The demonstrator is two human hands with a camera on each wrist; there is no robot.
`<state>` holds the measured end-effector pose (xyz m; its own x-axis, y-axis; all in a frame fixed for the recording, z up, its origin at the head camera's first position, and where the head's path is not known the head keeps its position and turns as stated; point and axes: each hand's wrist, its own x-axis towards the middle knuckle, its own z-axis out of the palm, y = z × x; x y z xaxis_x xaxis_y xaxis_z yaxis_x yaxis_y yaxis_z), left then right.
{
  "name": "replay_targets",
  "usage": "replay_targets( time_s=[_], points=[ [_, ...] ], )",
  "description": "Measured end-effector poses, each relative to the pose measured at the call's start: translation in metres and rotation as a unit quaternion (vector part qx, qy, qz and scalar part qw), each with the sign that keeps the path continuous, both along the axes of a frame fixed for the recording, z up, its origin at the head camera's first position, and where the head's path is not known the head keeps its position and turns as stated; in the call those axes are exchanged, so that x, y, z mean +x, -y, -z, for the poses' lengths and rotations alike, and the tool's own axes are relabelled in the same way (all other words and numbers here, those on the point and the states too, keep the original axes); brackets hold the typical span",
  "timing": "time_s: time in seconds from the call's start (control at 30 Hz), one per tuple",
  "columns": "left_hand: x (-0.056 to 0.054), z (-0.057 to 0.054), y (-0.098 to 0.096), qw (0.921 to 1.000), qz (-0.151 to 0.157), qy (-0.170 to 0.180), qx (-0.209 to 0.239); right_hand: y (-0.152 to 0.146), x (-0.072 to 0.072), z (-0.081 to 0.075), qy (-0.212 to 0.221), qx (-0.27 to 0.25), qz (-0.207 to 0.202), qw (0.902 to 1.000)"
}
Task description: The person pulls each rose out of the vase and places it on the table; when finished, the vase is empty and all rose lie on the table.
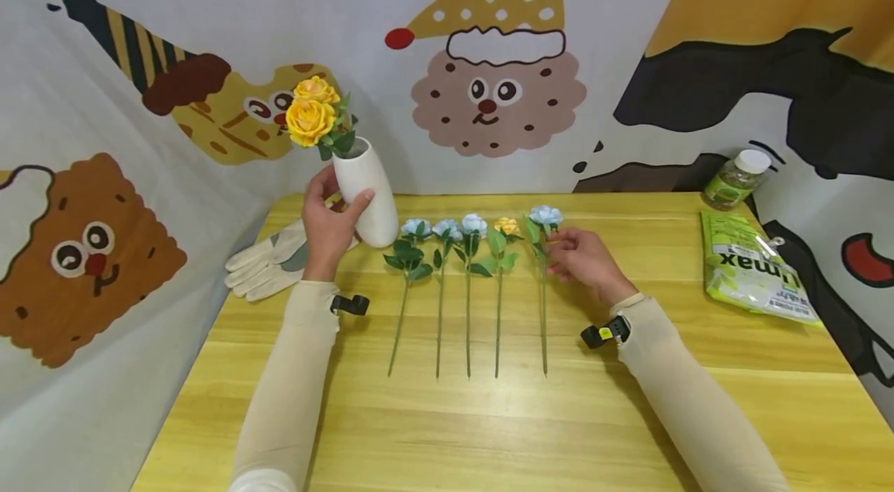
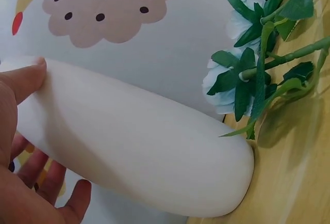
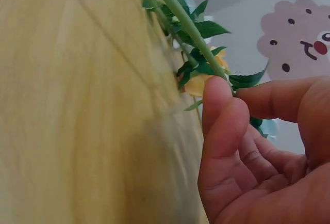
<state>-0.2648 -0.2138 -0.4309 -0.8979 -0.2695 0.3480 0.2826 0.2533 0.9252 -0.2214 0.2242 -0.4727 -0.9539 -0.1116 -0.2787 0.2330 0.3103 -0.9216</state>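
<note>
A tilted white vase [image 1: 368,189] stands at the back left of the table, with two yellow roses [image 1: 310,119] leaning out of its mouth. My left hand [image 1: 330,224] grips it near the top, the thumb [image 2: 32,79] on one side and the fingers round the other. The vase's base meets the wood in the left wrist view. My right hand [image 1: 583,263] pinches the green stem [image 3: 191,25] of the rightmost light blue rose [image 1: 546,216] just below its bloom. Left of that rose lie a yellow rose [image 1: 507,226] and several blue roses [image 1: 473,225], stems toward me.
Pale work gloves [image 1: 268,263] lie on the table behind my left wrist. A white-lidded jar [image 1: 736,180] and a green packet [image 1: 754,267] sit at the right edge. A cartoon-printed cloth [image 1: 601,143] hangs right behind the wooden table [image 1: 447,438].
</note>
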Motion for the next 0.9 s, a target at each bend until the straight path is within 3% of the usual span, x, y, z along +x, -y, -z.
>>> replay_targets(
  time_s=[0.23,0.4,0.9],
  points=[
    [-0.001,0.001,-0.004,0.9994,-0.02,0.018,-0.021,0.004,0.002,0.011,0.036,-0.022,-0.017,0.999],
    [-0.001,0.001,-0.004,0.9993,-0.019,0.019,-0.025,0.004,0.002,0.016,0.052,-0.024,-0.021,0.9981],
    [-0.002,0.001,-0.003,0.9994,-0.007,0.019,-0.028,-0.002,0.002,0.009,0.024,0.001,-0.035,0.9991]
  ],
)
